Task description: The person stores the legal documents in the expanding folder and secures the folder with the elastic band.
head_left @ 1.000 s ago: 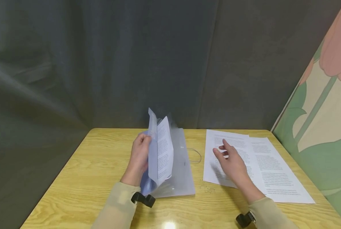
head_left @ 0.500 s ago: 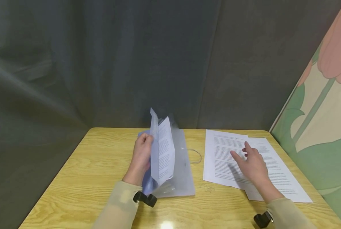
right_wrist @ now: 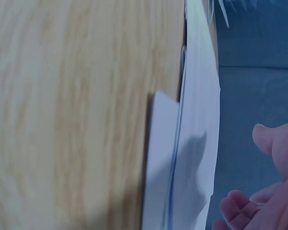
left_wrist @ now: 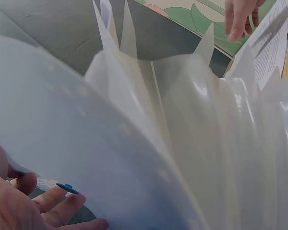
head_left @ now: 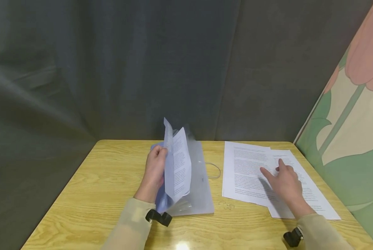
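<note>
A translucent, bluish plastic document folder (head_left: pixel 202 198) stands spread on the table, with printed sheets (head_left: pixel 180 166) leaning inside it. My left hand (head_left: pixel 154 165) grips the folder's raised front cover by its left side. Up close in the left wrist view, clear plastic dividers (left_wrist: pixel 192 115) fan out behind the cover, and a small blue button (left_wrist: pixel 67 188) shows by my fingertips. My right hand (head_left: pixel 287 184) hovers over two overlapping stacks of printed paper, the left stack (head_left: pixel 247 170) and the right stack (head_left: pixel 319 199). Its index finger and thumb are extended, apart from the paper in the right wrist view.
A thin elastic cord loop (head_left: pixel 218 170) lies at the folder's right edge. The wooden table (head_left: pixel 89 194) meets a dark curtain (head_left: pixel 161 69) at the back. A wall with a painted flower (head_left: pixel 358 139) borders the right side.
My right hand has moved rightward, from over the left paper stack to where the two stacks overlap. The left hand still holds the cover, almost unmoved.
</note>
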Demonstrator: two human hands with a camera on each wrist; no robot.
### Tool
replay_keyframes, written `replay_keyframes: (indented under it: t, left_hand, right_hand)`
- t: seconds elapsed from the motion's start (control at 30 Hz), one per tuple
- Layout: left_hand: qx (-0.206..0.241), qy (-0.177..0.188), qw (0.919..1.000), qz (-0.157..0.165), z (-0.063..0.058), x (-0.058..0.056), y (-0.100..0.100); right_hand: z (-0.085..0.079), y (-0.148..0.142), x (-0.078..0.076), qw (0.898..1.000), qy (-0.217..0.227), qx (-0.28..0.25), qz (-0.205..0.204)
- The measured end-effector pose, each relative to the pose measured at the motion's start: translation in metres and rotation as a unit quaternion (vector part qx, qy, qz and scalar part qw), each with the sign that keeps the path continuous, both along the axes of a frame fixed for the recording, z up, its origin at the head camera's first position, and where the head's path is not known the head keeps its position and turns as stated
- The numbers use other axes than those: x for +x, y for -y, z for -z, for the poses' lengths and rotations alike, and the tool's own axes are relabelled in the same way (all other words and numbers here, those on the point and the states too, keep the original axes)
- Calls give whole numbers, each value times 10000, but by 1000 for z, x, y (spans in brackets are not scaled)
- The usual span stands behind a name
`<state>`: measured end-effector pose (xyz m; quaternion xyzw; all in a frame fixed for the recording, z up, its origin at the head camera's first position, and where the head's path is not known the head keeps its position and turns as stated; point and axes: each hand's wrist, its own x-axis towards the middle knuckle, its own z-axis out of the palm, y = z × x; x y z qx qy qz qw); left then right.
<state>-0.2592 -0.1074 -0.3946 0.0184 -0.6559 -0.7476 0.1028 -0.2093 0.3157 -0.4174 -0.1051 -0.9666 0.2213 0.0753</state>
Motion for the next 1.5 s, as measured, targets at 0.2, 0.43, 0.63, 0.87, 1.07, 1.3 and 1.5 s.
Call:
replay_keyframes:
  t: [0.2,0.43,0.63,0.87,1.07,1.3,1.5]
  left_hand:
    - [21,-19,10000,28,0,0,0]
    - [35,-16,10000,43,0,1,0]
    - [62,0,10000,68,1,0,0]
    - [42,56,10000,23,1,-1,0]
    - [83,117,9999,66,1,-1,1]
    - [82,97,9999,75,0,0,1]
    - [15,127,9999,70,0,0,1]
  right_hand:
    - [4,-9,-3,9995,200,37,228]
    - [11,-19,-6,9990,328,25,311]
    - [11,-24,-7,9985,478,242,71]
    - [12,-25,-9,9973,648,338,48]
    - [11,-24,-12,9961,847,234,96]
    - [8,-18,-16,9943,1020,191,254]
    - [6,-13,-19,9930,1104,72,413]
